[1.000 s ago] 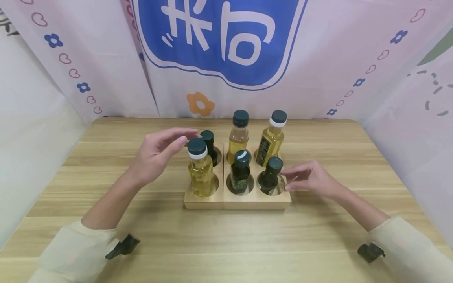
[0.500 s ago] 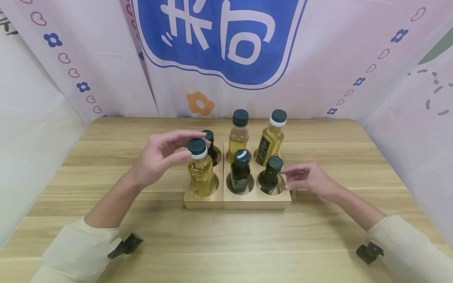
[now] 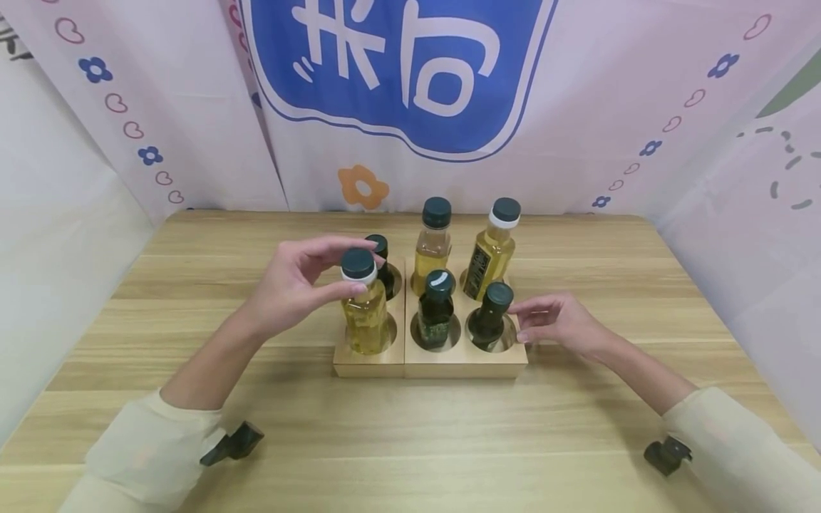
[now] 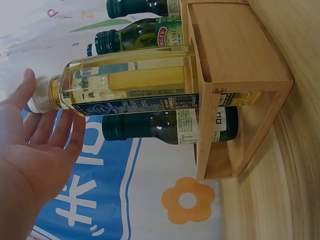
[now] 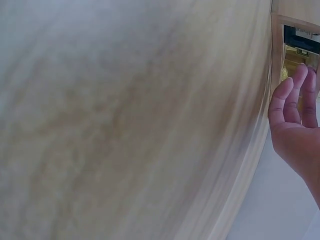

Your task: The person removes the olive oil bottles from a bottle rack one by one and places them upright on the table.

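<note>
A wooden bottle rack (image 3: pixel 465 370) stands mid-table with several capped bottles upright in its round holes. In the head view, my left hand (image 3: pixel 291 288) holds the neck of the front-left bottle of yellow oil (image 3: pixel 367 324), thumb in front and fingers behind. The left wrist view shows that oil bottle (image 4: pixel 135 85) seated in the rack, the left hand (image 4: pixel 40 145) around its neck. My right hand (image 3: pixel 561 324) touches the rack's right end, beside a dark green bottle (image 3: pixel 490 317). In the right wrist view its fingers (image 5: pixel 295 92) are at the rack's side opening.
Dark bottles stand at front middle (image 3: pixel 436 317) and behind the left hand (image 3: pixel 378 249). Two yellow oil bottles, back middle (image 3: pixel 432 249) and back right (image 3: pixel 490 256), are in the back row. The wood-grain table (image 3: pixel 410 442) meets a printed cloth backdrop (image 3: pixel 398 85).
My left hand has moved right, and its thumb has come onto the front-left oil bottle's neck. The right hand stays at the rack's end. The bottles have not visibly moved.
</note>
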The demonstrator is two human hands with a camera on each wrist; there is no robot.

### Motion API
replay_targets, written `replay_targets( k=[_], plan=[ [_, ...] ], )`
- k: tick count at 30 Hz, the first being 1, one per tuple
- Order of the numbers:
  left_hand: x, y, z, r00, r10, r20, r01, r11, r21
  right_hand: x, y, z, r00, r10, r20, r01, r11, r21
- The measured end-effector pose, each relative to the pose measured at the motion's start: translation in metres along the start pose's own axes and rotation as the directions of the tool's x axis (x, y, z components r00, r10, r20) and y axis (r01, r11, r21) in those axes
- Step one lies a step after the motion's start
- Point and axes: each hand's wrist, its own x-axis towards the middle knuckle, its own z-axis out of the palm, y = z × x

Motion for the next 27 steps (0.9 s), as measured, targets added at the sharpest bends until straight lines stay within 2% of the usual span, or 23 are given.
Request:
replay_targets(
  k=[7, 15, 27],
  plan=[
    [-0.0002, 0.0007, 0.0012, 0.999, -0.004, -0.032, 0.005, 1.0, 0.024, 0.001, 0.0028, -0.0006, 1.0, -0.022, 0.018, 0.021, 1.0, 0.023],
    [0.0, 0.0003, 0.0028, 0.997, 0.021, -0.068, -0.018, 0.998, 0.054, 0.0025, 0.0066, -0.0026, 1.0, -0.019, 0.023, 0.018, 0.999, 0.032],
    [0.002, -0.0013, 0.0065, 0.992, 0.013, -0.126, -0.007, 0.999, 0.046, 0.0038, 0.0079, -0.0037, 0.999, -0.034, 0.042, 0.032, 0.998, 0.05]
  ],
)
